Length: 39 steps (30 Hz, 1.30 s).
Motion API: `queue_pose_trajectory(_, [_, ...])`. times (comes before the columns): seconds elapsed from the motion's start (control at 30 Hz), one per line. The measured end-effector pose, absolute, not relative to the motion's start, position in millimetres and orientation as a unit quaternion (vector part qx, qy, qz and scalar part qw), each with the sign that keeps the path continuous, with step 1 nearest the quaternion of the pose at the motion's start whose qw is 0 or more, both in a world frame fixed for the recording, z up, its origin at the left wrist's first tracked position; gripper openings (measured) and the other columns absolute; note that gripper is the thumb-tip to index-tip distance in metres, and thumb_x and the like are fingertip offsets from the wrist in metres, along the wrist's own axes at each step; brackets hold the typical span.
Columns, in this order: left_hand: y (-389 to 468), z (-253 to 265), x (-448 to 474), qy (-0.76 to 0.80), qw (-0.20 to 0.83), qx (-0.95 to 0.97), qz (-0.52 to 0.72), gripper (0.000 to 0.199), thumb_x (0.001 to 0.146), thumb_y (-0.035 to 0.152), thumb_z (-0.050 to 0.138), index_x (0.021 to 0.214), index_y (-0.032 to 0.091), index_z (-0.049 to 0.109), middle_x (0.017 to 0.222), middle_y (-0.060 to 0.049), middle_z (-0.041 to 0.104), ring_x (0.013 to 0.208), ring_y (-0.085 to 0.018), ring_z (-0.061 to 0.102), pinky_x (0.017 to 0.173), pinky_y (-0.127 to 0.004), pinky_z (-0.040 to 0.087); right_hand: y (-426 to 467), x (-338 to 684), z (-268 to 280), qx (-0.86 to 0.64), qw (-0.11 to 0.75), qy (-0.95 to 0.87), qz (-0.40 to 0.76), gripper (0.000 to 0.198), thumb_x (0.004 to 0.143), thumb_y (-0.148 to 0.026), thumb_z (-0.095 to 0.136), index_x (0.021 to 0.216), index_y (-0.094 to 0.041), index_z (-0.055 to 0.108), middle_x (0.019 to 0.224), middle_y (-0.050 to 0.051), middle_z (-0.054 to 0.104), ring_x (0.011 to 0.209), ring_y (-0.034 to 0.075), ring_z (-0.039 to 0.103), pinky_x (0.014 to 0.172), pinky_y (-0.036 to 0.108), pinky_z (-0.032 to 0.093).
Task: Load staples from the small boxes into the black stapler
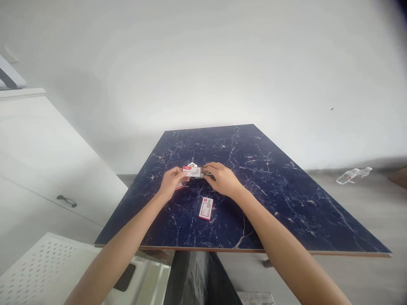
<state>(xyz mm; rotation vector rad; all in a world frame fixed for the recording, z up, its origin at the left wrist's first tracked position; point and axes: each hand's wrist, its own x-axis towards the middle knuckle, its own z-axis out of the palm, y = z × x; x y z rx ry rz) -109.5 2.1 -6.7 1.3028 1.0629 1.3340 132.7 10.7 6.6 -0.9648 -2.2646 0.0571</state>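
My left hand [173, 183] grips the left end of a small red-and-white cardboard box [191, 171], held up over the dark blue table. At the box's right end are the closed fingers of my right hand [220, 177]. Something greyish and metallic-looking shows between those fingers and the box, too small to name. Partly under my left hand, another red-and-white box [179, 186] is visible. A white piece with dark marks [192, 164] lies just behind the held box. Nearer to me, a third red-and-white box [206, 208] rests flat on the table.
The blue marble-patterned table [280, 203] reaches toward a white wall [203, 63]. On the left stands a white cabinet [47, 161]; below it, a dark phone-like object [125, 277] lies on a white perforated surface [41, 267]. Clear plastic bottles [348, 176] lie on the floor at right.
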Motion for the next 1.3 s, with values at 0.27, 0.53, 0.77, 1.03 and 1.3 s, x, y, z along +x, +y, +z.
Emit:
queue_pose_trajectory(0.27, [-2.9, 0.5, -112.5, 0.413, 0.491, 0.578, 0.504, 0.033, 0.078, 0.04, 0.078, 0.068, 0.016, 0.058, 0.101, -0.006, 0.071, 0.084, -0.02, 0.069, 0.082, -0.037, 0.058, 12.4, 134.7, 4.4, -0.373, 0.33, -0.867, -0.011, 0.02, 0.094, -0.02, 0.056, 0.102, -0.022, 0.074, 0.119, 0.008, 0.069, 0.101, 0.022, 0.062, 0.087, 0.035, 0.052])
queue_pose_trajectory(0.53, [-3.0, 0.8, -112.2, 0.443, 0.501, 0.55, 0.5, 0.031, 0.077, 0.04, 0.078, 0.069, 0.016, 0.06, 0.087, -0.005, 0.071, 0.078, -0.018, 0.069, 0.08, -0.034, 0.057, 8.3, 131.3, 11.5, -0.389, 0.434, -0.807, 0.096, 0.01, 0.085, -0.019, 0.062, 0.087, -0.021, 0.071, 0.106, 0.006, 0.073, 0.097, 0.02, 0.066, 0.089, 0.033, 0.052])
queue_pose_trajectory(0.77, [1.1, 3.2, -115.0, 0.419, 0.569, 0.459, 0.539, 0.032, 0.078, 0.036, 0.079, 0.069, 0.017, 0.055, 0.092, -0.007, 0.075, 0.078, -0.015, 0.069, 0.078, -0.028, 0.056, 12.2, 136.8, 15.9, -0.432, 0.494, -0.711, 0.254, 0.012, 0.081, -0.021, 0.059, 0.079, -0.02, 0.071, 0.101, 0.004, 0.076, 0.089, 0.018, 0.07, 0.084, 0.03, 0.055])
queue_pose_trajectory(1.03, [5.0, 2.0, -116.1, 0.403, 0.598, 0.397, 0.568, 0.03, 0.077, 0.03, 0.081, 0.069, 0.017, 0.055, 0.093, -0.008, 0.076, 0.083, -0.016, 0.072, 0.081, -0.029, 0.059, 6.8, 133.4, 16.3, -0.385, 0.449, -0.767, 0.249, 0.028, 0.079, -0.036, 0.072, 0.103, -0.021, 0.071, 0.103, 0.006, 0.074, 0.076, 0.017, 0.069, 0.073, 0.029, 0.056])
queue_pose_trajectory(1.3, [6.4, 3.6, -117.3, 0.41, 0.593, 0.381, 0.578, 0.019, 0.08, 0.027, 0.078, 0.079, 0.016, 0.062, 0.095, -0.01, 0.076, 0.086, -0.018, 0.073, 0.082, -0.029, 0.061, 7.3, 127.6, 7.1, -0.413, 0.455, -0.753, 0.234, 0.018, 0.09, -0.032, 0.062, 0.1, -0.024, 0.073, 0.091, 0.002, 0.076, 0.075, 0.017, 0.069, 0.074, 0.03, 0.055])
